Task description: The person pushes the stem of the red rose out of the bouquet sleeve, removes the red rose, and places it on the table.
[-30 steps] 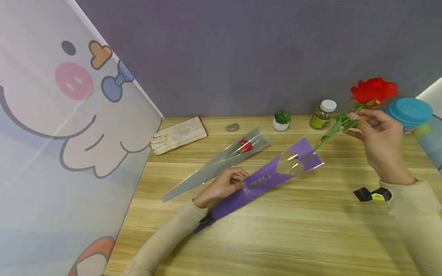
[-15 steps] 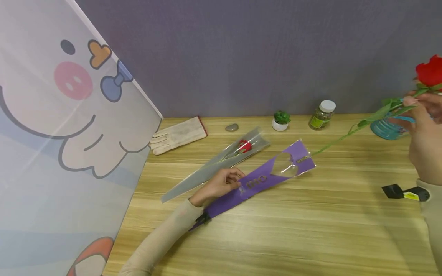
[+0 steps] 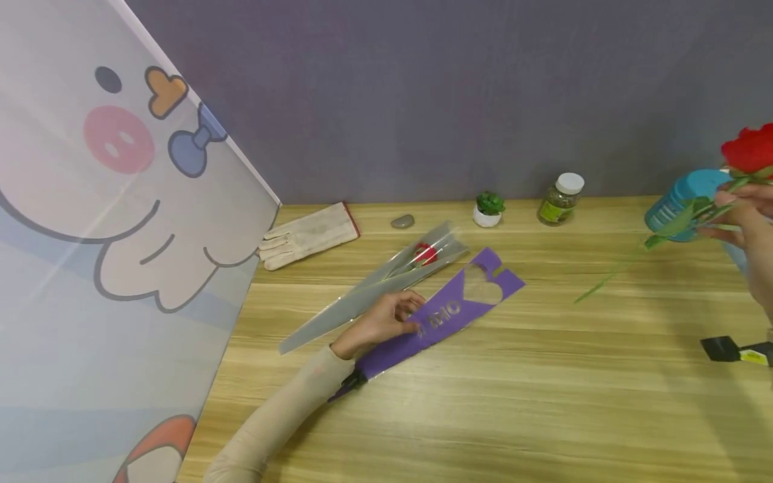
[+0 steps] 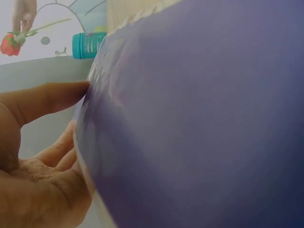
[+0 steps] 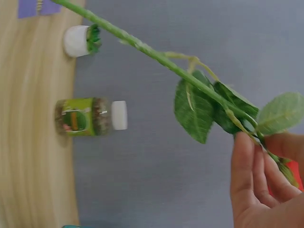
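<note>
My left hand [image 3: 377, 325] pinches the edge of a purple flower sleeve [image 3: 437, 318] with a clear heart-shaped window. Close up in the left wrist view, thumb and fingers sit at the sleeve's rim [image 4: 92, 90]. At the far right of the head view my right hand [image 3: 749, 225] pinches a red rose [image 3: 749, 149] just below its bloom. Its green stem [image 5: 142, 46] slants down to the left, apart from the sleeve. Leaves [image 5: 194, 107] hang beside my fingers in the right wrist view. A grey clear-fronted sleeve [image 3: 338, 312] with another red rose [image 3: 425, 253] lies behind the left hand.
Along the back wall lie a white work glove [image 3: 311, 236] and a grey stone [image 3: 402, 221]. A small potted plant [image 3: 488, 209], a white-capped jar [image 3: 561, 199] and a teal canister [image 3: 670, 204] stand to their right. A patterned panel [image 3: 139, 255] borders the table's left.
My right hand has moved right with the rose, and its stem has come out of the purple sleeve. The left hand keeps its grip; the sleeve's top end has shifted slightly left.
</note>
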Available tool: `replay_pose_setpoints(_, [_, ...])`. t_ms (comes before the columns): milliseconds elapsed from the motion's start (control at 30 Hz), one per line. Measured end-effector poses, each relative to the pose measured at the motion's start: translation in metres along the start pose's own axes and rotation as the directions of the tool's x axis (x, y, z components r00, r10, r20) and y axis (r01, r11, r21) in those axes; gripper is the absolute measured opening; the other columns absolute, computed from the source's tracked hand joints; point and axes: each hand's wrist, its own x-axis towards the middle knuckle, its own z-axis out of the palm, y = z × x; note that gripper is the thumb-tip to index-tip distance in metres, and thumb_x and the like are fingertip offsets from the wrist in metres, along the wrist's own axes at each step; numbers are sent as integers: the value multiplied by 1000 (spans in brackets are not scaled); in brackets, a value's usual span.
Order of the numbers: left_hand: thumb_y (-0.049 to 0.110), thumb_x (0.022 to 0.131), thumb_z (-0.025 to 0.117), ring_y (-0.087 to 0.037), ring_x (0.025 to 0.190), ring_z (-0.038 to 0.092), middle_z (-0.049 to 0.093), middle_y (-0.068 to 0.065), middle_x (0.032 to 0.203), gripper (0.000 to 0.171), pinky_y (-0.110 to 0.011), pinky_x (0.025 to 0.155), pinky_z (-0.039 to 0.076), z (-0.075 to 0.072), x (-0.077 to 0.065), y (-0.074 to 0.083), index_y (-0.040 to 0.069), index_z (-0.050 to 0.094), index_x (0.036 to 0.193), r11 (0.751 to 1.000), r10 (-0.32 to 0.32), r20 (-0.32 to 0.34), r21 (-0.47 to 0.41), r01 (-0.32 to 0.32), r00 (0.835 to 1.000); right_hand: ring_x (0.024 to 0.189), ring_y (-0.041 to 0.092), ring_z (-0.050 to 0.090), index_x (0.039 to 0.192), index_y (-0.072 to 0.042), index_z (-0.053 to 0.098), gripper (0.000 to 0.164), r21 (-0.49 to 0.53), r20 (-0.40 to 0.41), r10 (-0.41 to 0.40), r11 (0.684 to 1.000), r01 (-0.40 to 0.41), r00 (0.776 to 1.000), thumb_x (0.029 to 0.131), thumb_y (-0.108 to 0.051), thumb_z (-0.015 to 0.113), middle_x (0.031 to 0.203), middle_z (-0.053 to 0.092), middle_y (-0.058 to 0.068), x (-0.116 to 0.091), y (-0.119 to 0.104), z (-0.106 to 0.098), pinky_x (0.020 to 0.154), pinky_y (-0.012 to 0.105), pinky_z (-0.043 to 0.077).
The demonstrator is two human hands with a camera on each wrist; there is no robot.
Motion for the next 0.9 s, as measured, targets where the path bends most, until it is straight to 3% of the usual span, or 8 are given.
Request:
replay_pose_setpoints(100, [-2,84,81,-8,86,64,75,-15,112,47,-20,80,53,0,0,1,5,67,129,999,-7,-12,41,8,1000,68,6,72,107,-1,72,21,84,69,69,994,-75,995,96,13,59,94,78,0,-6,6,0,63,13,58])
replay_pose_setpoints(167, [-3,83,82,-7,83,63,75,-14,109,50,-19,78,53,1,0,2,5,68,130,998,-10,-21,66,11,1000,71,5,74,108,-1,73,27,60,147,108,991,-118,983,98,15,54,94,80,-3,-10,11,-1,64,13,59])
replay_pose_setpoints(233, [-3,82,83,-7,81,62,74,-14,108,51,-19,77,52,1,0,2,5,68,130,996,-8,-29,85,11,1000,73,-1,72,113,-13,71,30,-141,181,203,974,-179,962,103,7,51,94,78,-16,-12,13,0,65,9,56])
replay_pose_setpoints(300, [-3,81,84,-7,80,61,74,-14,106,52,-19,75,51,1,-1,1,4,69,129,995,-4,-37,95,8,999,76,-6,71,116,-20,69,27,-339,210,301,915,-220,930,106,-2,51,97,75,-27,-14,15,1,66,8,55])
replay_pose_setpoints(400, [-3,80,85,-9,80,61,74,-14,105,52,-19,74,51,1,-2,0,3,68,129,995,-3,-45,100,7,999,75,-11,67,118,-32,64,20,-590,220,409,779,-213,886,108,-17,54,98,65,-41,-17,23,5,65,8,54])
replay_pose_setpoints(500, [-2,80,86,-9,79,61,75,-14,105,53,-19,74,51,1,-2,-1,4,68,130,995,-9,-47,102,14,999,78,-9,68,116,-31,65,19,-589,267,434,780,-211,861,108,-16,56,95,66,-37,-21,34,9,65,14,57])
replay_pose_setpoints(667, [0,82,86,-9,78,62,76,-13,105,53,-19,74,51,2,-5,0,6,67,131,991,-6,-46,135,12,999,80,-7,71,111,-32,71,26,-515,325,460,819,-254,826,105,-9,61,93,71,-29,-29,53,16,66,17,59])
replay_pose_setpoints(900, [2,82,86,-12,80,66,76,-12,104,52,-19,73,52,2,-8,0,5,67,131,988,-21,-71,150,32,997,73,-3,72,107,-31,69,21,-526,349,492,807,-268,798,104,-11,63,91,71,-31,-36,80,28,65,19,60])
